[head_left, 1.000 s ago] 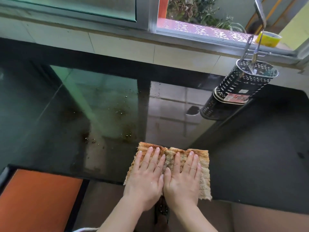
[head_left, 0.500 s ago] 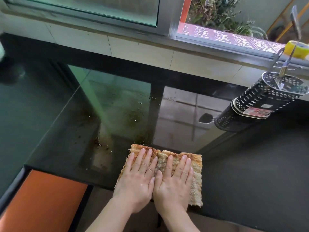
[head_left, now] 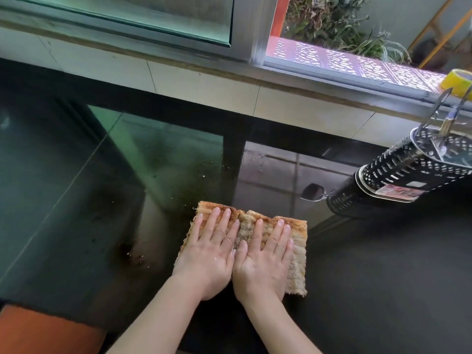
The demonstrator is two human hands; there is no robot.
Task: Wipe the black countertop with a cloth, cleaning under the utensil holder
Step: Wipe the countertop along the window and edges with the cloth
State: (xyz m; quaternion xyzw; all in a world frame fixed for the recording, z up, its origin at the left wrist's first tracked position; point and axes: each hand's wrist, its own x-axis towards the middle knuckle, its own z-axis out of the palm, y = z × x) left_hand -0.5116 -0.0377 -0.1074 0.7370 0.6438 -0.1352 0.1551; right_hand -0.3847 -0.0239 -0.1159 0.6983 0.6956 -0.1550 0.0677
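Head view, left hand (head_left: 208,254), right hand (head_left: 265,256) flat on cloth (head_left: 297,246)

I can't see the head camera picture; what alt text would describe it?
Two hands, left hand and right hand, press flat side by side on a tan cloth on a glossy black countertop. A perforated black utensil holder stands far right, below a window.

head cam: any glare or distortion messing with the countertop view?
Head view: the glossy countertop mirrors the bright window and wall tiles, washing out its middle; the right side reads matte dark. Wide-angle bending tilts the utensil holder at the edge. Cloth, left hand and right hand are sharp.
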